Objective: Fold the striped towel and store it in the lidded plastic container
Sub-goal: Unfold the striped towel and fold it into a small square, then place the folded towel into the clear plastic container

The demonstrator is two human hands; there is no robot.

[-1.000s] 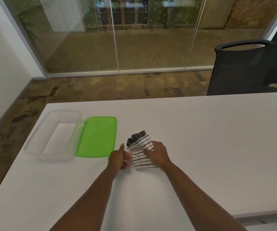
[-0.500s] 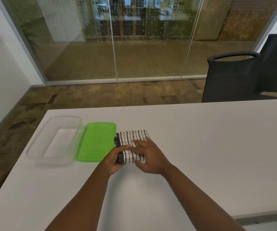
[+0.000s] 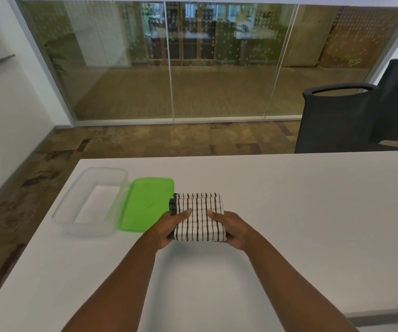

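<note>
The striped towel (image 3: pixel 199 215), white with thin black lines, is folded into a thick rectangular pad near the middle of the white table (image 3: pixel 289 212). My left hand (image 3: pixel 169 227) grips its near left corner, thumb on top. My right hand (image 3: pixel 232 230) grips its near right corner, thumb on top. The clear plastic container (image 3: pixel 90 202) stands open and empty at the table's left end. Its green lid (image 3: pixel 146 203) lies flat between the container and the towel, and the towel's left edge touches or slightly overlaps the lid.
Two dark office chairs (image 3: pixel 341 121) stand behind the table's far right edge. A glass wall (image 3: pixel 169 63) runs across the back. The table's left edge drops to a patterned floor (image 3: pixel 25 188).
The towel went from a small upright bundle to a flat, wider pad lying beside the lid. Both hands have moved from pressing on top to gripping its near corners.
</note>
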